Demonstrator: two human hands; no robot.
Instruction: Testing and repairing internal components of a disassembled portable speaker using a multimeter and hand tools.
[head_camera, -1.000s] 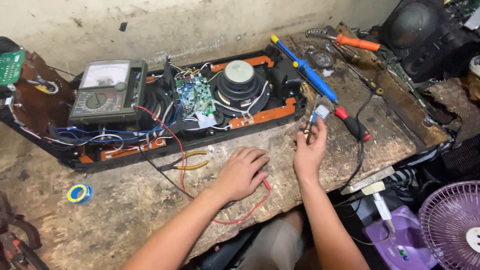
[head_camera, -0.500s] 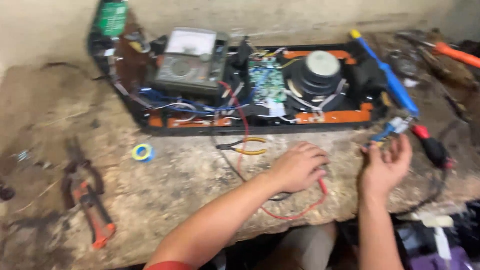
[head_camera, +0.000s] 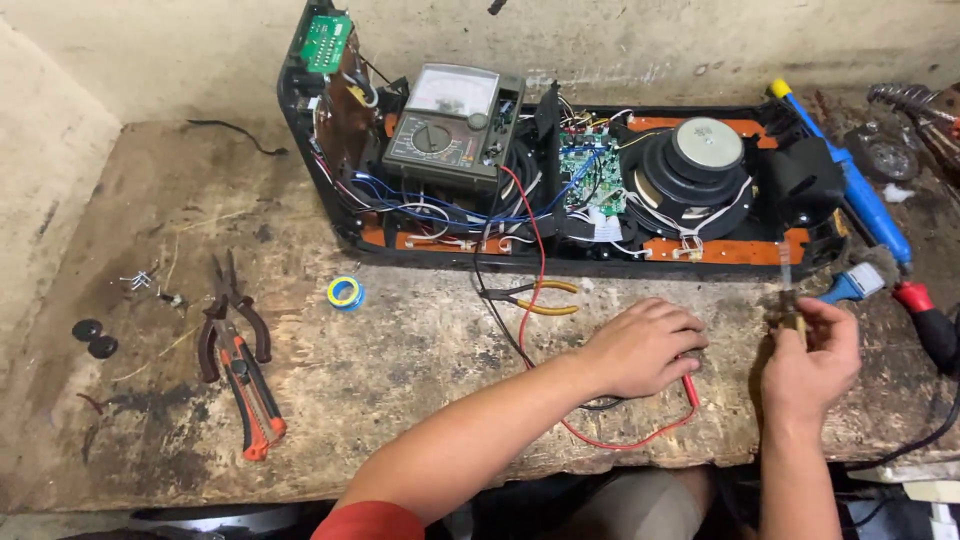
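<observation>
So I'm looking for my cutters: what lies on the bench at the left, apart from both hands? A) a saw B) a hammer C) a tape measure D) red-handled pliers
D: red-handled pliers lie on the wooden bench at the left, far from the left hand and the right hand.

Count on the bench: 1 opened speaker case (head_camera: 330, 215), 1 speaker cone (head_camera: 695, 165) in it, 2 green circuit boards (head_camera: 327, 42) (one upright at the case's left end), 1 meter (head_camera: 452, 122), 1 tape roll (head_camera: 345, 293), 2 black discs (head_camera: 94, 338), 1 blue soldering iron (head_camera: 865, 205), 2 hands (head_camera: 640, 348).
</observation>
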